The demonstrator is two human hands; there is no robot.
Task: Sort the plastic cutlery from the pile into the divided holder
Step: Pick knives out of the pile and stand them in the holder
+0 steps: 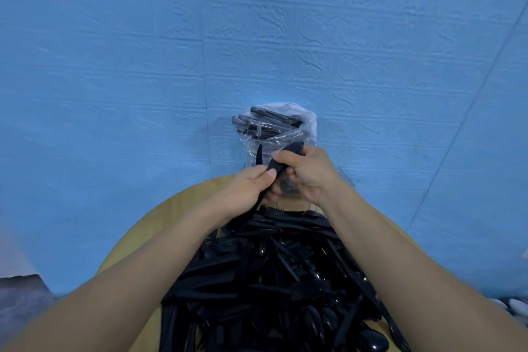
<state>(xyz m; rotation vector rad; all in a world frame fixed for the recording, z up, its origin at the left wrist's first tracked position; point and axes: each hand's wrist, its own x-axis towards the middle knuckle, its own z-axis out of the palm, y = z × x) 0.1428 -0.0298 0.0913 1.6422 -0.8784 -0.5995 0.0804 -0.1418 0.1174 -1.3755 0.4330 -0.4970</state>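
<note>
A big pile of black plastic cutlery (pixel 274 274) covers the round yellow table (pixel 160 226) right below me. Above its far edge my left hand (pixel 251 188) and my right hand (pixel 308 171) meet, both gripping black cutlery pieces (pixel 281 161); one thin piece sticks up between them. Just behind the hands stands the clear holder (pixel 274 128), wrapped in crinkled plastic film, with several black handles leaning out of its top. Its lower part and its dividers are hidden by my hands.
A blue textured wall (pixel 257 37) rises directly behind the table and holder. The table's rim curves away on both sides. Some dark stuff lies at the bottom left corner (pixel 20 294), and pale objects show at the far right edge (pixel 517 306).
</note>
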